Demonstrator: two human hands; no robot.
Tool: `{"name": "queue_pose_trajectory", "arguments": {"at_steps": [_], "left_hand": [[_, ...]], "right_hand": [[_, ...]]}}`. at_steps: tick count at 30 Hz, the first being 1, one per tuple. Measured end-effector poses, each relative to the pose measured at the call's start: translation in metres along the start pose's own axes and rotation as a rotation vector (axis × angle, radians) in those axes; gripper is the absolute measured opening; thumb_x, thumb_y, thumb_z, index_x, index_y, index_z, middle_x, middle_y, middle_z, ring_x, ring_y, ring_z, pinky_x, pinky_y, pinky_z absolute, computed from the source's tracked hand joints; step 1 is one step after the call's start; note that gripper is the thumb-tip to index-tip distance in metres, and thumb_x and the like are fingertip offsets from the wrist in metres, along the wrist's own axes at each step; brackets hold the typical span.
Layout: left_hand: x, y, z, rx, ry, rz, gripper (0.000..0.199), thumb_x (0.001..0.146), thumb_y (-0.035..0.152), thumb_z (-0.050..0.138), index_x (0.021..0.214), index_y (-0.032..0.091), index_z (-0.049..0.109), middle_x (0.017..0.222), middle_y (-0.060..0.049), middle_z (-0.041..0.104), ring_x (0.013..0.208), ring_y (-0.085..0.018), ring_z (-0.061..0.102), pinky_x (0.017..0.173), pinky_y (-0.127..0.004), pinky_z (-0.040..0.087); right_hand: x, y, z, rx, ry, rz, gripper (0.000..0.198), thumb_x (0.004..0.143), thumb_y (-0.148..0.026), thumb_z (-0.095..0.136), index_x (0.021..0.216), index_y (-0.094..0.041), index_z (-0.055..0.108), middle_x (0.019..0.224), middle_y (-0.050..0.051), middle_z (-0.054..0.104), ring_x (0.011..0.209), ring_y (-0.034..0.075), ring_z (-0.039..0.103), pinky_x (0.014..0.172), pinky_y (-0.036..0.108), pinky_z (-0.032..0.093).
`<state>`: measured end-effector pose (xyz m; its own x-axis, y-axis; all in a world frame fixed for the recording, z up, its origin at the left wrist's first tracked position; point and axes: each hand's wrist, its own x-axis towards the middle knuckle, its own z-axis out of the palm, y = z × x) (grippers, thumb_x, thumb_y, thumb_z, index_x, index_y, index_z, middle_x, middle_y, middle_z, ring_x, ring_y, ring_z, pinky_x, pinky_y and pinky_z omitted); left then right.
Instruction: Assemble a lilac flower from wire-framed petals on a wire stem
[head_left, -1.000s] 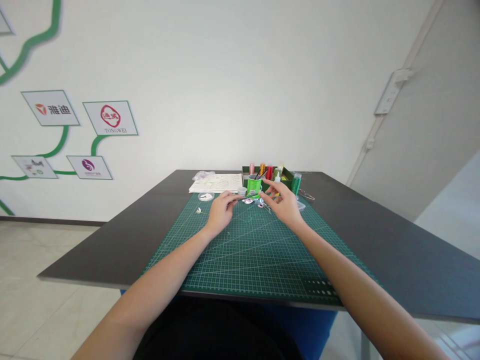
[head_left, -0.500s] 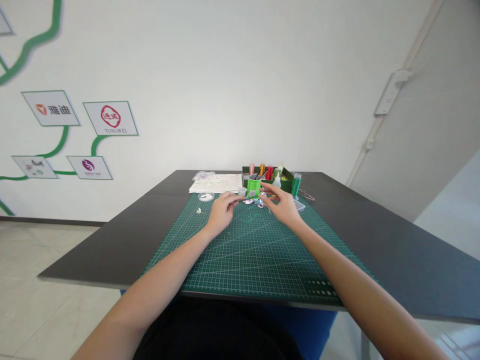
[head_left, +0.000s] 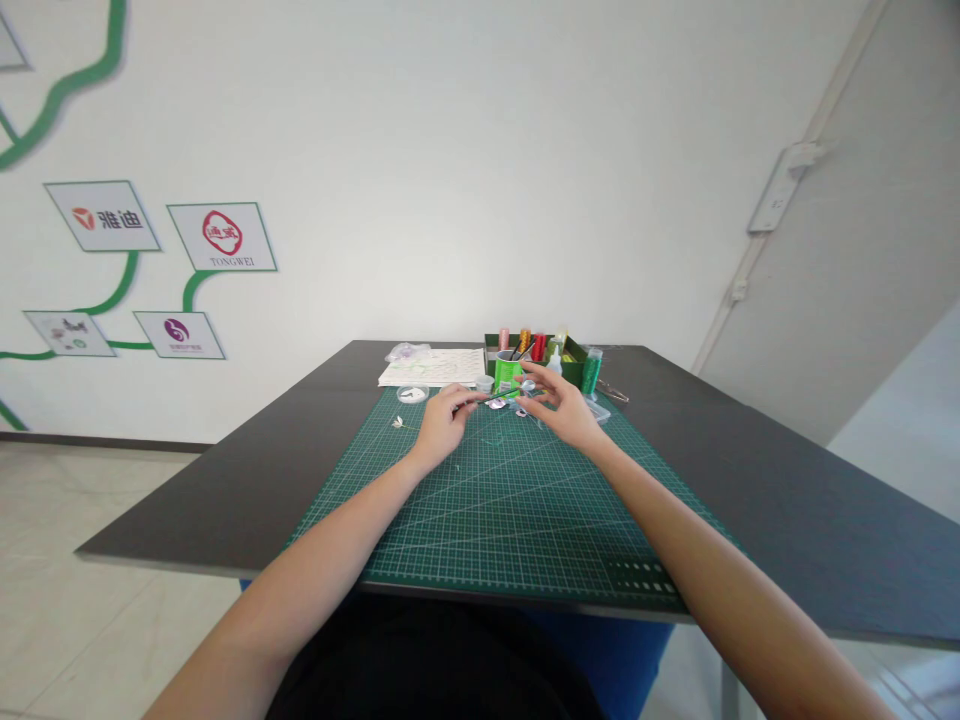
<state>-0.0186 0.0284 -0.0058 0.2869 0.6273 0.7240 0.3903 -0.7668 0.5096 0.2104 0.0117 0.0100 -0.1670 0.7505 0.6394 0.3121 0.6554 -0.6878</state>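
- Head view: thin dark rod pinched by the fingers of the left hand, over the green gridded cutting mat; long axis left to right.
- Right hand: fingers curved apart near the rod's right end; grip indiscernible.

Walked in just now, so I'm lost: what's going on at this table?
A person's left hand holds a thin dark rod above a green cutting mat on a dark table. The right hand is at its far end, fingers apart; whether they touch it is unclear. Beyond the hands stand a green can and a green box with coloured spools.
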Motion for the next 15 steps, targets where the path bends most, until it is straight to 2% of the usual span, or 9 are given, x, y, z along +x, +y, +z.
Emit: {"name": "queue_pose_trajectory", "arguments": {"at_steps": [5,15], "left_hand": [[0.000,-0.001,0.000,0.003,-0.018,-0.023,0.027,0.089,0.009,0.055,0.102,0.021,0.074,0.087,-0.004,0.064,0.081,-0.016,0.058,0.073,-0.027,0.044],[0.000,-0.004,0.000,-0.027,-0.056,-0.064,0.028,0.087,0.007,0.057,0.102,0.022,0.075,0.086,-0.003,0.064,0.076,-0.014,0.057,0.068,-0.024,0.042]], "right_hand": [[-0.002,-0.003,-0.001,-0.128,-0.006,-0.045,0.058,0.085,-0.037,0.067,0.140,-0.024,0.053,0.121,0.011,0.067,0.108,0.026,0.064,0.083,0.039,0.059],[0.002,0.001,-0.011,-0.264,0.005,-0.114,0.043,0.089,-0.033,0.061,0.130,-0.020,0.063,0.112,0.010,0.072,0.103,0.025,0.068,0.087,0.041,0.057]]}}
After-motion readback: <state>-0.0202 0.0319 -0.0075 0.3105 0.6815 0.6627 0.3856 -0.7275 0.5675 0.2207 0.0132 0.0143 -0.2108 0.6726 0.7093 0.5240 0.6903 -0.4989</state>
